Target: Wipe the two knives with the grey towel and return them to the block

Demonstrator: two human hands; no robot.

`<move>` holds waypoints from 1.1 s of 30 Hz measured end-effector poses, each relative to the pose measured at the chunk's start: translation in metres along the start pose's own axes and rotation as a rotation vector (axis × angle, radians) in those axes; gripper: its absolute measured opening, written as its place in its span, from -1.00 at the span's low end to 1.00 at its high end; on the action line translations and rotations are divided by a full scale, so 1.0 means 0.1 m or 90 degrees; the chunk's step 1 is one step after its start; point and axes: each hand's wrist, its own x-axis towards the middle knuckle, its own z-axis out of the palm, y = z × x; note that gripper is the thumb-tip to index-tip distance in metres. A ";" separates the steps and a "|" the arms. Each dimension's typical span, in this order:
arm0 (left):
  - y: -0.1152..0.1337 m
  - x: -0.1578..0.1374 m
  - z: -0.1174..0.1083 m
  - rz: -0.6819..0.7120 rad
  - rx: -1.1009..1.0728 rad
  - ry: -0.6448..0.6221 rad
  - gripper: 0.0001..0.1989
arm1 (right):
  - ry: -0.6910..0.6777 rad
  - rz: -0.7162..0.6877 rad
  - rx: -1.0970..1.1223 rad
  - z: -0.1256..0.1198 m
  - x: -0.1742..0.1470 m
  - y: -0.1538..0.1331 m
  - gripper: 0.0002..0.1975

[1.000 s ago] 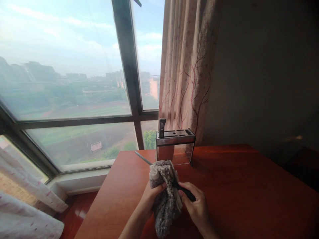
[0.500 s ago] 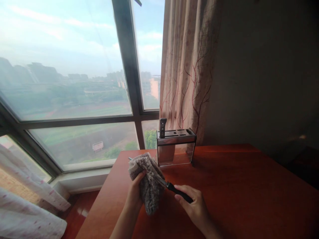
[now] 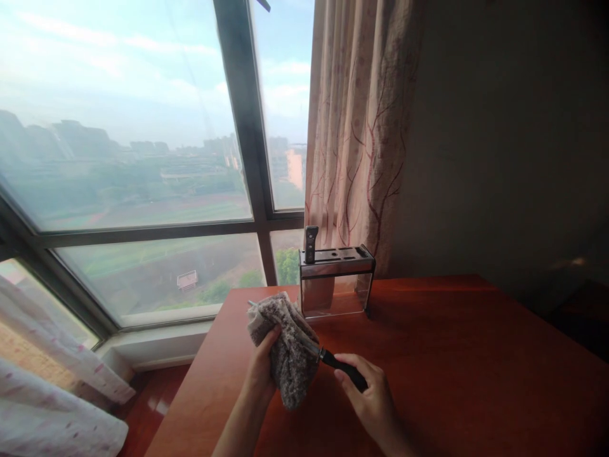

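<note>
My left hand (image 3: 264, 363) is closed around a fuzzy grey cloth (image 3: 292, 374), thumb on top. The cloth is folded over the metal part of a long, slim, black-handled tool (image 3: 349, 371). A thin tip pokes out at the cloth's upper left, and a short metal stretch shows by the handle. The cloth hides the rest, so I cannot tell whether it is a knife blade or a rod. My right hand (image 3: 373, 393) grips the black handle. Both hands are above the table, in front of a knife block (image 3: 337, 268) with clear sides and a slotted metal top.
One dark riveted handle (image 3: 311, 244) rises from the block's left end. The reddish-brown table (image 3: 438, 355) reaches toward a dark wall on the right. A patterned curtain (image 3: 354, 127) hangs behind the block, beside a large window (image 3: 128, 158). Pale curtains (image 3: 57, 412) hang at lower left.
My left hand and the cloth have shifted slightly right, toward the handle, covering a little more metal there. My right hand keeps its grip and has barely moved.
</note>
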 end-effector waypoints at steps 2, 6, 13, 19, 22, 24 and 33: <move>-0.13 -0.04 0.02 -0.002 0.049 -0.054 -0.67 | 0.009 0.011 -0.004 0.04 -0.02 0.01 -0.84; -0.33 -0.11 0.07 0.059 0.128 -0.148 -0.60 | 0.032 0.026 -0.023 0.08 -0.05 0.04 -0.83; -0.33 -0.09 0.06 0.079 0.133 -0.136 -0.61 | 0.017 -0.028 -0.048 0.08 -0.05 0.00 -0.74; -0.16 -0.02 0.02 0.033 0.046 -0.042 -0.65 | -0.057 -0.099 -0.038 0.04 -0.02 0.03 -0.69; 0.03 0.05 -0.03 0.017 0.013 -0.005 -0.79 | -0.073 -0.133 -0.037 0.04 -0.01 0.09 -0.63; 0.17 0.10 -0.09 0.065 -0.015 0.026 -0.79 | -0.072 -0.147 -0.045 0.04 -0.01 0.12 -0.60; 0.42 0.22 -0.20 0.186 -0.099 0.075 -0.85 | -0.019 -0.128 -0.078 -0.02 0.00 0.16 -0.63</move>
